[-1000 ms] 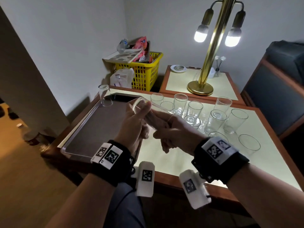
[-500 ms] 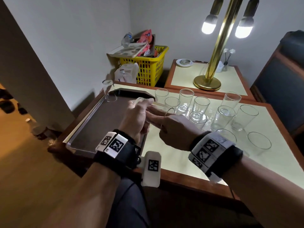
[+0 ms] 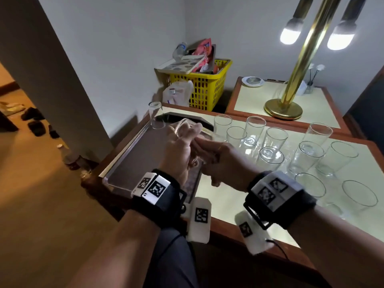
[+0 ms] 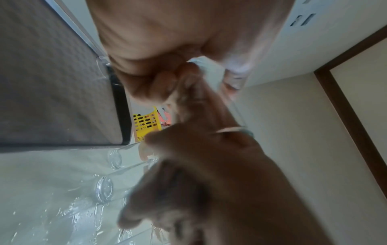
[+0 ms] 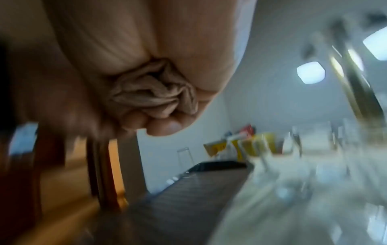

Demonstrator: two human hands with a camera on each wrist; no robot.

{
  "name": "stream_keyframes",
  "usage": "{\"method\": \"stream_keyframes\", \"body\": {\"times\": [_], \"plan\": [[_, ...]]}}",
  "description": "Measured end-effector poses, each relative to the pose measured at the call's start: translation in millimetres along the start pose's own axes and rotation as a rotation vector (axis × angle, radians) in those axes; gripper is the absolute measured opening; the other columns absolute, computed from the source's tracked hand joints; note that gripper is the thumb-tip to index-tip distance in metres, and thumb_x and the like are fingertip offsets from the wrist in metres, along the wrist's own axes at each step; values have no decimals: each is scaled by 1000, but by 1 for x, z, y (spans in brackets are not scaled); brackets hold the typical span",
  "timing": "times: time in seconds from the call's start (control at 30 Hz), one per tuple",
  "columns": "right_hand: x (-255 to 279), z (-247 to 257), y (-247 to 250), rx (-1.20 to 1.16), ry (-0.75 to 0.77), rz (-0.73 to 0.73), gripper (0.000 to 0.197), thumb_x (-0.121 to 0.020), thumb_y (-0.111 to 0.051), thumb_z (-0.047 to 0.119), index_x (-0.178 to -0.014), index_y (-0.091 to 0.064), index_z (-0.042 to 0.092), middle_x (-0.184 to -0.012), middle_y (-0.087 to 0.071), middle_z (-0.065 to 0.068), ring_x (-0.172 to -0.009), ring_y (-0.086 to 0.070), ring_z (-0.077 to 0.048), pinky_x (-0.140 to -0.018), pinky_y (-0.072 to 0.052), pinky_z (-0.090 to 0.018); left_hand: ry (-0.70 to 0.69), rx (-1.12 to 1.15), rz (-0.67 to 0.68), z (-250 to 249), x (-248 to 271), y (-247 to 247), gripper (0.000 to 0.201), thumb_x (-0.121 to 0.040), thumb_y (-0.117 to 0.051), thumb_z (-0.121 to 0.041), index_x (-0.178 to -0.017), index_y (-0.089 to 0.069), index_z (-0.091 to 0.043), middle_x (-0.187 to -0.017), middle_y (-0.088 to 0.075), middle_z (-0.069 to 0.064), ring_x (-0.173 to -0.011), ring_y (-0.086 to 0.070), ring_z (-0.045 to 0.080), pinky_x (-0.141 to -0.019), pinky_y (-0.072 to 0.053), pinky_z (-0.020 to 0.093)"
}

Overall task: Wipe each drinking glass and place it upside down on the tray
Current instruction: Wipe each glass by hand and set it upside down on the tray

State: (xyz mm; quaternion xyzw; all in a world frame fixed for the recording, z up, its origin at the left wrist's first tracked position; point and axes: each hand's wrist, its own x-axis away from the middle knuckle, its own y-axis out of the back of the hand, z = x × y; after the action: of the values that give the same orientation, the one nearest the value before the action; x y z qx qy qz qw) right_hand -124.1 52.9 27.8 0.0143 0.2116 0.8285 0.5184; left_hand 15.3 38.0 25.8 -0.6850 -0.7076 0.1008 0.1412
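My left hand (image 3: 178, 150) grips a clear drinking glass (image 3: 209, 135) that lies tilted on its side in the air above the right edge of the dark tray (image 3: 135, 161). The right hand (image 3: 224, 163) lies against the glass with its front fingers reaching along it. A crumpled beige cloth (image 5: 155, 94) is bunched in the right palm under curled fingers. One glass (image 3: 156, 116) stands upside down at the tray's far left corner. Several upright glasses (image 3: 274, 140) stand on the pale table to the right. How far the fingers go into the glass is hidden.
A brass lamp (image 3: 291, 96) stands on a second table behind the glasses. A yellow basket (image 3: 207, 88) full of things sits in the corner beyond the tray. The table's wooden front edge (image 3: 228, 227) runs just under my wrists. Floor lies to the left.
Both hands have kept hold of the glass and shifted a little left, over the tray's edge. The right wrist has turned while its fingers slid along the glass.
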Motion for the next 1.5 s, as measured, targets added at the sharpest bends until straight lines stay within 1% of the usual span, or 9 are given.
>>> {"method": "stream_keyframes", "body": {"times": [0.1, 0.27, 0.3, 0.33, 0.47, 0.67, 0.87, 1.17, 1.5], "plan": [[-4, 8, 3, -379, -142, 83, 69, -85, -61, -19, -133, -59, 30, -97, -67, -32, -39, -57, -13, -35, -44, -19, -6, -31, 70, 0, 1, 10, 34, -94, -67, -38, -104, -51, -9, -70, -51, 4, -48, -43, 14, -44, -37, 22], [-2, -5, 1, 755, 77, 95, 74, -94, -46, -1, -151, -38, 44, -163, -26, 20, -135, -48, -3, -97, -55, -27, 142, -146, -66, 3, -9, 8, 64, -89, -72, -48, -131, -46, -7, -80, -52, -5, -37, -41, 7, -37, -32, 20], [0, -8, 0, 745, 72, 97, 76, -92, -46, 0, -152, -37, 45, -161, -28, 24, -132, -53, -4, -94, -58, -33, 116, -96, -64, 4, -8, 5, 54, -93, -70, -38, -130, -46, -7, -79, -59, 15, -39, -44, 5, -38, -35, 20], [1, -9, 1, 559, 31, 64, 77, -90, -50, -3, -153, -39, 41, -153, -44, 23, -112, -66, -3, -81, -62, -34, 76, -60, -43, 5, -6, 2, 44, -95, -69, -31, -124, -48, -7, -113, -43, -10, -41, -45, 6, -41, -37, 20], [9, 1, 14, -330, -190, 70, 71, -82, -64, -14, -144, -54, 19, -89, -72, -14, -38, -56, -13, -37, -49, -25, 7, -33, 75, 10, 1, -2, 44, -93, -70, -37, -121, -46, -14, -85, -55, 12, -56, -44, 21, -55, -38, 33], [18, 1, 8, 726, 101, 47, 65, -93, -32, 16, -152, -42, 40, -160, -34, 19, -132, -55, -6, -97, -57, -40, 34, -154, -38, 11, -11, -7, 37, -94, -64, -37, -103, -58, -2, -65, -58, -3, -39, -50, 5, -41, -38, 19], [11, -6, 6, -248, -224, -164, 42, -91, -70, -2, -129, -66, 16, -53, -60, 8, -35, -51, -13, -37, -44, -21, 13, -223, -81, 4, -24, 10, 76, -75, -71, -57, -135, -49, -16, -104, -71, 1, -92, -64, 18, -70, -35, 35], [5, -75, -7, 759, 10, -3, 36, -105, -51, 32, -138, -58, 43, -119, -73, 13, -96, -71, -13, -76, -57, -31, -135, -907, -111, 3, -107, 85, 62, -77, -86, -33, -127, -49, -29, -108, -67, 7, -90, -66, 22, -83, -54, 37], [-16, -131, -28, 992, 237, 258, 86, -71, -12, 1, -137, -62, 25, -128, -69, 1, -120, -65, -17, -103, -50, -43, -199, -1218, -71, 44, -159, 109, 67, -73, -89, -15, -129, -52, -10, -126, -63, 10, -114, -60, 28, -94, -39, 26]]}}
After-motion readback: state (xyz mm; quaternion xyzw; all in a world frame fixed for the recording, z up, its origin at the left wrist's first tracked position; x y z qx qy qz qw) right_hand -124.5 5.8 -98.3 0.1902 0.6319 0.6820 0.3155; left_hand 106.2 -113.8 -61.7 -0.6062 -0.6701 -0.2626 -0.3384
